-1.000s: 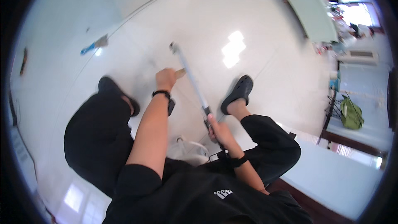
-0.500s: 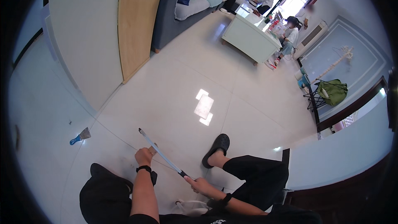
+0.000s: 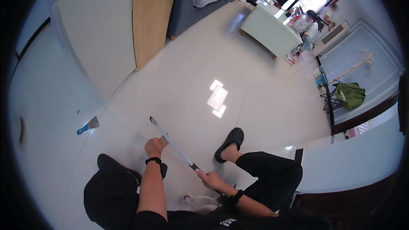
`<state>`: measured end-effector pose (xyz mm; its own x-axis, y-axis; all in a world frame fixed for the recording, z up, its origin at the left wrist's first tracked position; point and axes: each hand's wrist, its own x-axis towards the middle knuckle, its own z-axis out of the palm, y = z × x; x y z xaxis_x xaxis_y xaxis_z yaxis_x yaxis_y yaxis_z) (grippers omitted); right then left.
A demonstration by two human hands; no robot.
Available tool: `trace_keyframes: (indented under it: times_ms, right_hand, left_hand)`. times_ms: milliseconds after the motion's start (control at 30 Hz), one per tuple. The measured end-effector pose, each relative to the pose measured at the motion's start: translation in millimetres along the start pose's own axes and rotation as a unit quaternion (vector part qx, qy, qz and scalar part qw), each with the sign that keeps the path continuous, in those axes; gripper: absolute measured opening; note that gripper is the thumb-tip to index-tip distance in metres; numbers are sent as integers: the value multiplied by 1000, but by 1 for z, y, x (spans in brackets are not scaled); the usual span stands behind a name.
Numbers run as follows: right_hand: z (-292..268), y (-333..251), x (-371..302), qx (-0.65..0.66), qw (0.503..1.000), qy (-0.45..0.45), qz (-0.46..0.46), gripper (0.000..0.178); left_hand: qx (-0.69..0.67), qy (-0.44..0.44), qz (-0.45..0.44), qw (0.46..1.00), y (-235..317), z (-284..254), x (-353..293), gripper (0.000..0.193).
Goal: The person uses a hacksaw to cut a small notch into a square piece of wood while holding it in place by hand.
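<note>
A wide camera sits on the person's head and looks down and ahead, with the left hand (image 3: 154, 148) and right hand (image 3: 212, 181) near, the floor (image 3: 187, 85) beyond, and the sofa (image 3: 182, 15) far off

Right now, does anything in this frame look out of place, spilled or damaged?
Mildly odd: a blue-handled scraper lies loose on the pale floor at left, as if left out rather than put away. No obvious spill shows.

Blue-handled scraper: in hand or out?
Out of hand: the scraper lies on the floor; the left hand grips a tan piece, the right hand a long silver tool.
</note>
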<state>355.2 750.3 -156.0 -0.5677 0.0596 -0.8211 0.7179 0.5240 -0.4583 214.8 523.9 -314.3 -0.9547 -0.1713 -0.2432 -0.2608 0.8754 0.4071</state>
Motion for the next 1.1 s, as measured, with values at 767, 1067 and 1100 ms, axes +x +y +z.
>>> trace_keyframes:
  times_ms: [767,1067,1100]
  right_hand:
    - [6,-6,5,71,997,-26,4,65]
    - [-3,-6,4,-117,991,21,-68,64]
    - [-2,-7,4,-192,976,50,-94,64]
  left_hand:
    - [-5,-9,-18,1000,-18,15,8,15]
    - [-32,-29,-35,998,-12,11,4,12]
    - [-30,-35,-38,998,-13,11,3,12]
